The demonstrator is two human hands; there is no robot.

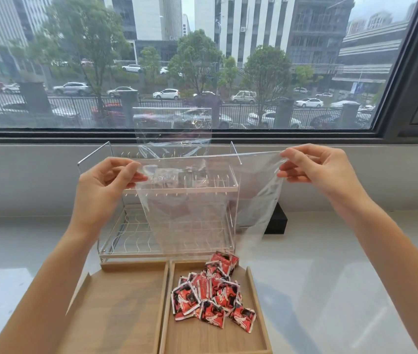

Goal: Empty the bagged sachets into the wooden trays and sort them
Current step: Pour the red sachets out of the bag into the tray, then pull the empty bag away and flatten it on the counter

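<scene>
I hold a clear plastic bag (203,208) upside down above the trays. My left hand (108,182) pinches one bottom corner and my right hand (315,167) pinches the other, stretching the bag wide. Its open end hangs down near the right wooden tray (255,287). A pile of several red, black and white sachets (213,295) lies in that tray, with one or two resting over its far rim. No sachets show inside the bag. The left wooden tray (116,302) holds nothing.
A clear acrylic and wire rack (116,226) stands right behind the trays on the white counter (330,290). A second clear bag (174,129) is draped over the rack. A black box (278,222) sits behind, under the window.
</scene>
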